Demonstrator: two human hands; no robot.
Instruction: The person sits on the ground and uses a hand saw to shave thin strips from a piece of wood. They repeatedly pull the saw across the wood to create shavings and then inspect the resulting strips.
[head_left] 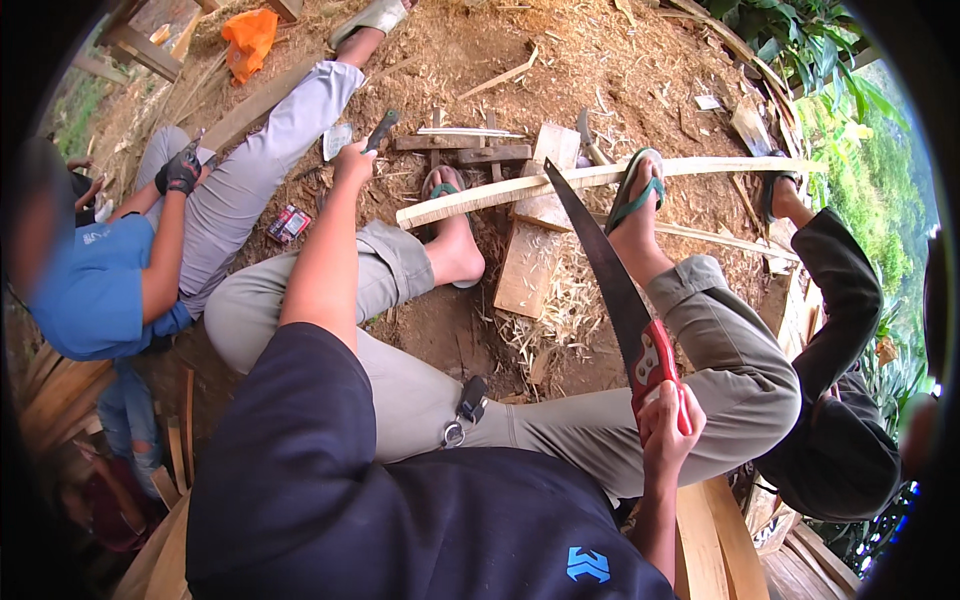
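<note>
In my right hand is the red handle of a hand saw. Its long dark curved blade points away from me, and the tip overlaps a long pale wood strip. The strip runs across in front of me, passing by my sandalled feet. I cannot tell whether the blade touches it. My left hand, stretched forward, is closed round a tool with a dark handle; its kind is not clear. A wooden block lies under the strip, among shavings.
On the left a person in a blue shirt sits with gloved hands; another in dark clothing is at the right. Short wood pieces, a sickle-like curved blade, a small red packet and an orange bag lie on the ground.
</note>
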